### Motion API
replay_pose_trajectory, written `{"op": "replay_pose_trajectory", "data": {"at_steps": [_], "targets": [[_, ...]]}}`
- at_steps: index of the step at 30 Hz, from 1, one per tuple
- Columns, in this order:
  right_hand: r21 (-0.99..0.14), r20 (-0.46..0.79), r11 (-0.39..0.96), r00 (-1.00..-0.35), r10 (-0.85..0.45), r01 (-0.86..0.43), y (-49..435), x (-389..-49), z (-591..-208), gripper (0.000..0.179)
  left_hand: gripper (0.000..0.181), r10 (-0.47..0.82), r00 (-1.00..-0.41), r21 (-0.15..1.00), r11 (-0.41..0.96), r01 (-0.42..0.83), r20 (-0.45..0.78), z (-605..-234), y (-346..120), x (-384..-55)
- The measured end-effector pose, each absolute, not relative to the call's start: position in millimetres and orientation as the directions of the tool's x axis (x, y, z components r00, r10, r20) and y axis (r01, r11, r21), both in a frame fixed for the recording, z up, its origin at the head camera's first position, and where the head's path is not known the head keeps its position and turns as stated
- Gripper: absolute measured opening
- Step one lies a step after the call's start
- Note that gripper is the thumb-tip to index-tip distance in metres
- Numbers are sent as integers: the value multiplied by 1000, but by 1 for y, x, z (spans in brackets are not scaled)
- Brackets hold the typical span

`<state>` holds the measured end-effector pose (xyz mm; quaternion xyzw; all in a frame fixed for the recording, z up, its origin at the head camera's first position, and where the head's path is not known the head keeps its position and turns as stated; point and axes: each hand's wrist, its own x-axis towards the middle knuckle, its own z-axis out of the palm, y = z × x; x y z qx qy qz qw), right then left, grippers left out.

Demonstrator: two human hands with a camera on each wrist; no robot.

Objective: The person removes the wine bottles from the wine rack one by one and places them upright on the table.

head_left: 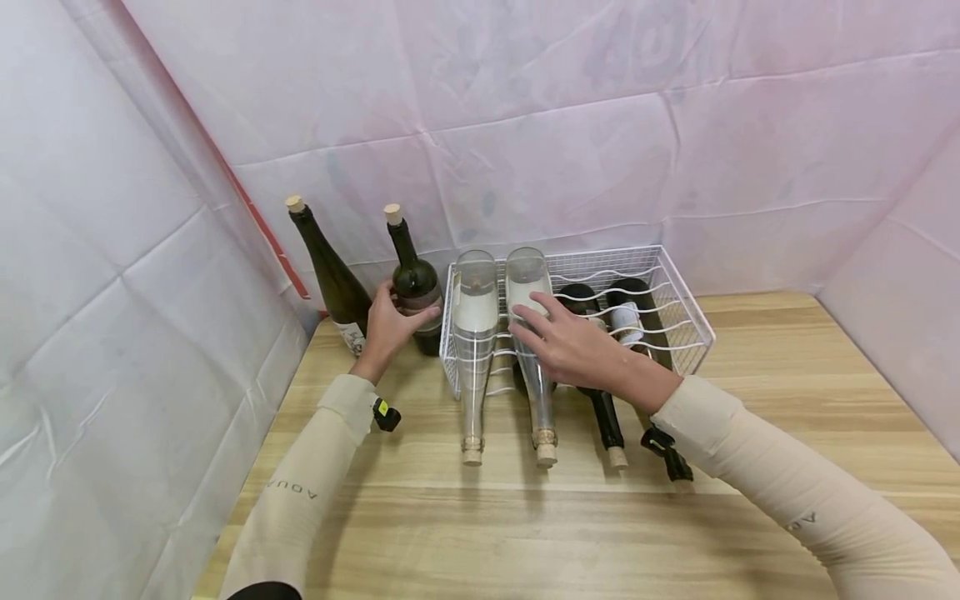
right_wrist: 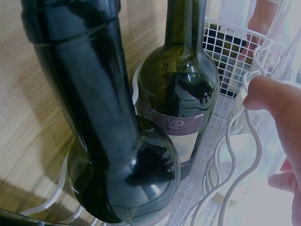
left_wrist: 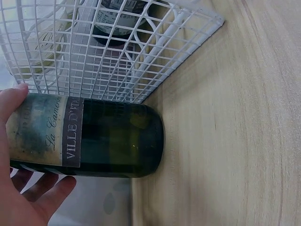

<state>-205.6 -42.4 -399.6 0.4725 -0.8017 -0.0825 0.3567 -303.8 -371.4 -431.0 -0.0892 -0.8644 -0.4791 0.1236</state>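
Left hand (head_left: 392,327) around an upright dark green bottle (head_left: 415,280); right hand (head_left: 576,347) spread over the white wire rack (head_left: 687,292).
Your left forearm reaches up from the lower left, thumb and fingers on opposite sides of the bottle, holding it at label height; the bottle is just outside the rack's left wall. Your right forearm enters from the lower right, fingers apart and slightly bent over the second clear bottle (head_left: 527,283) from the left; contact there cannot be determined.
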Motion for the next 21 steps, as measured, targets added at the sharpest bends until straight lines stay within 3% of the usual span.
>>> {"op": "replay_pose_trajectory", "data": {"at_steps": [6,21], "targets": [[536,504,529,-253,-826,-658,-44,-206,-399,46,99,46,-951,800,530,283,306,-430,-372,-303],[554,480,518,-258,-838,-652,-44,-200,-398,37,97,56,-943,792,528,307,328,-426,-375,-297]]}}
